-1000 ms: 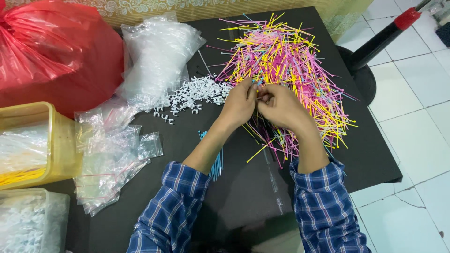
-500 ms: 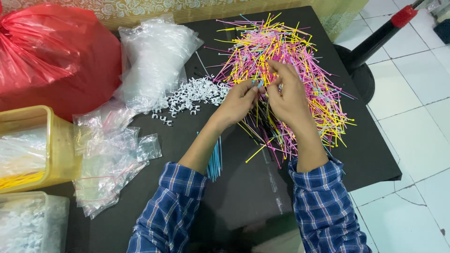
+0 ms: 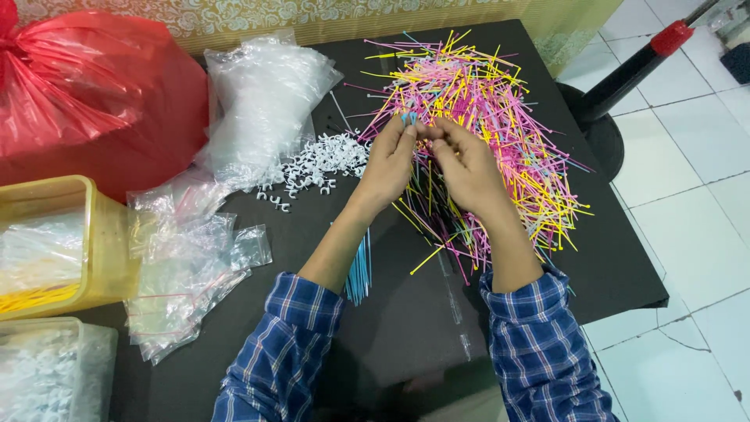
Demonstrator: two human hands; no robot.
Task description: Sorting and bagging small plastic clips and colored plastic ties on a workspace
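A big heap of thin pink, yellow and blue plastic sticks [image 3: 484, 117] lies on the black table [image 3: 406, 328]. My left hand [image 3: 391, 160] hovers at the heap's left edge and pinches a bundle of blue sticks [image 3: 360, 270], whose ends run down under my forearm. My right hand [image 3: 467, 168] is just beside it, fingers curled and fingertips touching the tops of the blue sticks. A scatter of small white plastic clips [image 3: 316, 168] lies left of my hands.
A red plastic bag [image 3: 86, 94] fills the far left. Clear plastic bags [image 3: 262, 94] and small clear pouches [image 3: 183, 266] lie beside a yellow tub [image 3: 82, 234] and a clear tub [image 3: 47, 371]. A red-and-black pole [image 3: 633, 70] stands over the white tiled floor.
My right hand rose over the heap and came back beside my left hand. Both hands now sit slightly farther up the table with the blue sticks.
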